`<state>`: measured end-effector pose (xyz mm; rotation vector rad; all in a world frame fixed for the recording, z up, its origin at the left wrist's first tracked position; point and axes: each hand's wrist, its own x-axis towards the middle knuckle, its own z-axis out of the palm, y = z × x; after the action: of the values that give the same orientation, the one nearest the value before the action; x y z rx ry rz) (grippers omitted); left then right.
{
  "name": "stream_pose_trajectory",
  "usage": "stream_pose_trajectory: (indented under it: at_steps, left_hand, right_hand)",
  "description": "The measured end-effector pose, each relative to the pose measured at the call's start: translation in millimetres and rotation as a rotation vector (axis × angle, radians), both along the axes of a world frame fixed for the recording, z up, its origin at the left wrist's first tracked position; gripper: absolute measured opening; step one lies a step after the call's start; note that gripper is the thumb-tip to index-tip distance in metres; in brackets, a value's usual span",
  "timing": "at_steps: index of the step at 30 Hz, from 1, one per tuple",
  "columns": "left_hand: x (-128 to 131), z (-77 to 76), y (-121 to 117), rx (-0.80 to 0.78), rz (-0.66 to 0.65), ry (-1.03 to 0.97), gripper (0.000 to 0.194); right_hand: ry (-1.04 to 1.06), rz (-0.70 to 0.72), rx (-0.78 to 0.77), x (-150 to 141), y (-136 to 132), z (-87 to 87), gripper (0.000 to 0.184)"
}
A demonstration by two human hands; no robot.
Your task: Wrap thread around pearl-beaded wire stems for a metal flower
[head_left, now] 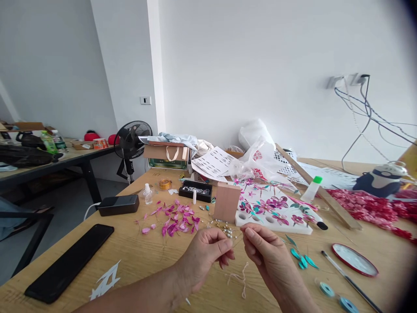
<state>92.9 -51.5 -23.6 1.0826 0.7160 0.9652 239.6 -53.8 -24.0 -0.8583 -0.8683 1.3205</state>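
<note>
At lower centre, our left hand (208, 250) and right hand (265, 248) pinch a hair-thin, tan strand (238, 241). Our grip hides its ends; the material is unclear.

left forearm (140, 287): bare, slanting in from near left | left grip (206, 252): thumb and forefinger pinched | right grip (267, 250): likewise pinched, fingers curled, just beside left
</note>
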Motion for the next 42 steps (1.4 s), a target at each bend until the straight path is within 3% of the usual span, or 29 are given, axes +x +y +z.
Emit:
stream_pose_trajectory:
  at_steps: [14,22,31,42]
  left_hand:
    - [-4.2,2.8,7.0,0.037,-0.011,0.115,0.029]
    - [-7.7,8.1,3.4,0.035,-0.165,-0.119,0.024]
    - [-4.9,1.6,6.0,0.027,-0.035,-0.101,0.022]
    - [-6.4,-2.4,7.9,-0.045,-0.068,-0.171,0.023]
  right_hand:
    - [-0.095,-0.056,-0.006,-0.3,2.2,-1.5,0.027]
    - [0.06,0.007,-0.022,-2.1,0.6,0.4,0.024]
    - [0.049,-0.026,0.017,-3.1,-0.2,-3.0,0.021]
    - [-0.015,-0.072,-0.019,-1.9,-0.4,0.5,0.024]
